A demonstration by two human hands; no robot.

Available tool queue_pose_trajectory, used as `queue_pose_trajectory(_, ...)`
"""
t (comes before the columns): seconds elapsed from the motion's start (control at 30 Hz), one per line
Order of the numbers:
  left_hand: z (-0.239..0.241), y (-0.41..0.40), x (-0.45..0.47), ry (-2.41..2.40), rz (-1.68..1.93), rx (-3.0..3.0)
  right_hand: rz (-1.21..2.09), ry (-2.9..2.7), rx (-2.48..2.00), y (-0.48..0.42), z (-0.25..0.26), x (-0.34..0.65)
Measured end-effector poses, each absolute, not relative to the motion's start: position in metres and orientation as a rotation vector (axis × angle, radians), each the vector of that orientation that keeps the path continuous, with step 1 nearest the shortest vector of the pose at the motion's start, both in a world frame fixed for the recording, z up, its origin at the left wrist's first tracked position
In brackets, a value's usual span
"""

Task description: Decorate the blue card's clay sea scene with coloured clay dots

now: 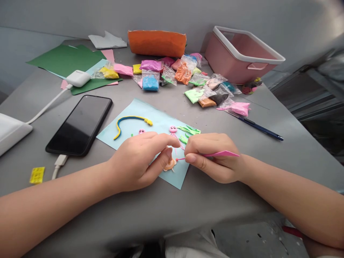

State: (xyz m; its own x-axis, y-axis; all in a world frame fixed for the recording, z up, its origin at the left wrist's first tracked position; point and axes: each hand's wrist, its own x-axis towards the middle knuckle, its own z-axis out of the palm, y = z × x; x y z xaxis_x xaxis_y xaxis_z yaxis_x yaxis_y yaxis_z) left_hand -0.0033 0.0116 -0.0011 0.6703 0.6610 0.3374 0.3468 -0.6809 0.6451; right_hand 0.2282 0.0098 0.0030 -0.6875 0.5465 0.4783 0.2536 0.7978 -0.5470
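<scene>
My right hand (pixel 215 157) is closed around a pink clay modelling tool (pixel 221 154), its broad end pointing right. The tool's thin tip reaches left to a peach-coloured clay piece (pixel 170 165), with a small red bit at the tip. Over the light blue paper (pixel 180 179), my left hand (pixel 142 157) is curled, thumb and forefinger slightly apart, nothing visible between them. On the sheet lie a yellow and blue clay eel (pixel 131 117), a pink clay jellyfish (pixel 172 129) and green clay seaweed (pixel 189 130). My left hand partly covers another pink clay figure (pixel 141 132).
Several bags of coloured clay (pixel 150 80) lie behind the paper. A pink bin (pixel 228 53) and an orange box (pixel 157 43) stand farther back. A phone (pixel 80 125) with a cable lies left; a dark blue pen (pixel 262 129) lies right.
</scene>
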Motion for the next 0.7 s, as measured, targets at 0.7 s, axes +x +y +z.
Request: queue_pose_trajectory(0.7,-0.0046,0.0135,-0.0041,0.711,0.840,2.472,0.839,-2.185,-0.721,0.0092,0.0011,0.2262)
